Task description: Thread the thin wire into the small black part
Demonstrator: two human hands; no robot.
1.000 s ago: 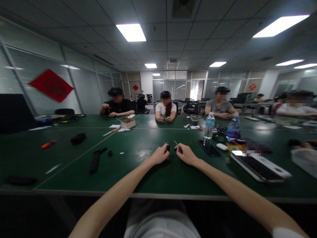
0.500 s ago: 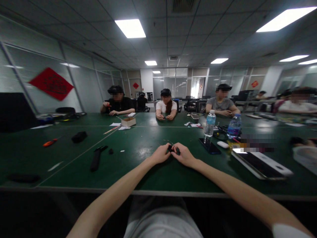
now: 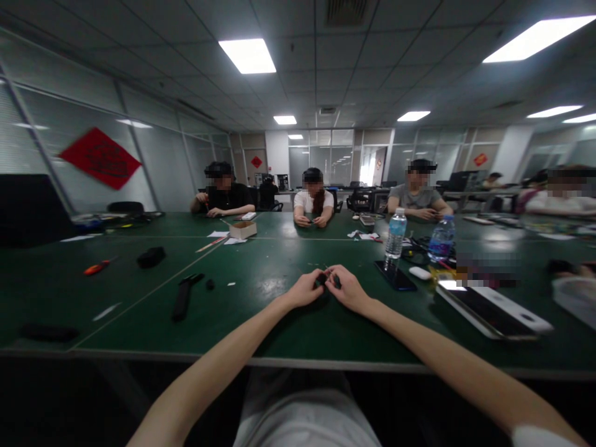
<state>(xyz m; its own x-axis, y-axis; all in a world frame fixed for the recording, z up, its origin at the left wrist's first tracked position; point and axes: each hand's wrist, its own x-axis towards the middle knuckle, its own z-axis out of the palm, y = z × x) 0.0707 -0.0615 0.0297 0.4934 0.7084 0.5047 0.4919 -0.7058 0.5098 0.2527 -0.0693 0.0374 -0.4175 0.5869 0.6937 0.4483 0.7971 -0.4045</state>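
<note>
Over the green table, my left hand is closed, its fingers pinching a small black part. My right hand meets it fingertip to fingertip, closed around a thin tool with a dark green end. A narrow tip of that tool shows just above the fingers; its exact kind is too small to tell. Fingers hide most of the black part. Off to the left lie a black handle-shaped piece and a small black knob.
A dark phone, a white mouse, two water bottles and a white case-like device stand or lie at right. Left are an orange screwdriver, a black block and a small box. Several people sit across.
Both hands stay together in nearly the same place. The right hand has turned slightly, and its fingers sit a little higher against the black part. The view has shifted slightly.
</note>
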